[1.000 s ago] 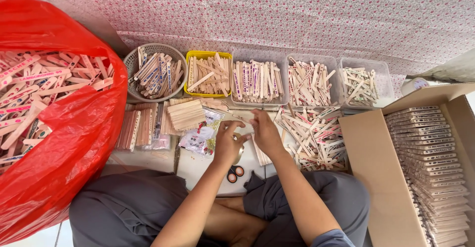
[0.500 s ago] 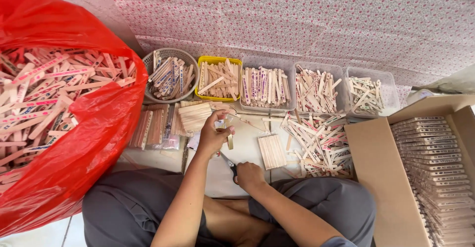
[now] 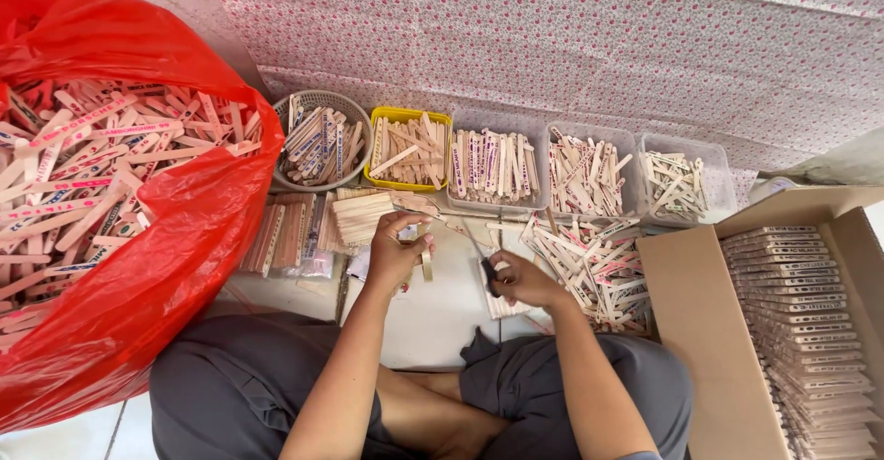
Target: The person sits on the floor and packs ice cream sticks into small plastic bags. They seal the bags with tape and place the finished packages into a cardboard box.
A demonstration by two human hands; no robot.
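1. Wooden sticks everywhere here, flat ice-pop style ones. The left hand (image 3: 394, 250) is curled around a small bunch of sticks (image 3: 425, 262) held just above the white board (image 3: 442, 303) on the floor, fingers closed on them.
2. The right hand (image 3: 517, 280) is closed on something small and dark, looks like scissors (image 3: 488, 271), though it's mostly hidden so I can't swear to it. Right under that hand sits a little flat pile of sticks (image 3: 505, 305).
3. Just past both hands there's a row of tubs: a round grey basket (image 3: 318, 142), a yellow tub (image 3: 408, 150), then clear tubs (image 3: 589, 170), each with sorted sticks.
4. Left of the left hand is a big red bag (image 3: 175, 267) full of loose sticks; right of the right hand, a loose heap (image 3: 599, 267) and a cardboard box (image 3: 700, 331) of neat stacks.
5. My read: it's mid-bundling, a bunch gathered and about to be tied or trimmed. Next move needs the bunch kept square while the right hand works close to it.
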